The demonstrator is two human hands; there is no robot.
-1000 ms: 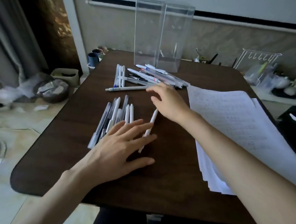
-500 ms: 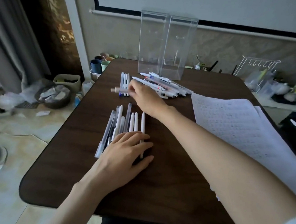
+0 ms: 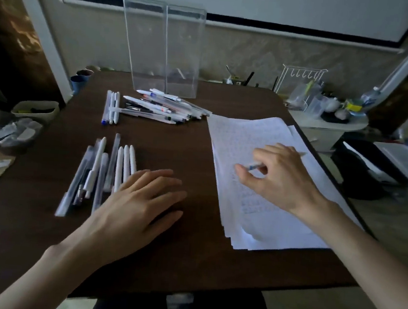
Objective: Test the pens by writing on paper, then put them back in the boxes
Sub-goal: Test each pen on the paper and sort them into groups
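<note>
- White paper (image 3: 257, 134) lies on the right of the dark surface (image 3: 188, 252). The right hand (image 3: 280, 179) is over it, its grip pinching a pen (image 3: 254, 167) with the tip down.
- The left hand (image 3: 138, 205) rests flat with its grip spread, against the near row (image 3: 97, 169) of pens.
- Clear boxes (image 3: 163, 48) stand at the far edge, behind a loose pile (image 3: 162, 108) of pens.
- Risks: nothing pins the top sheet, so a stroke may drag it. A nudge from the left hand could roll the row away.

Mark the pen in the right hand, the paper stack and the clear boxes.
pen (image 3: 255, 167), head view, blue grip showing under the right hand (image 3: 280, 179).
paper stack (image 3: 244, 136), head view, bare top sheet near its far edge.
clear boxes (image 3: 145, 49), head view, front wall of the one on the picture's left.
</note>
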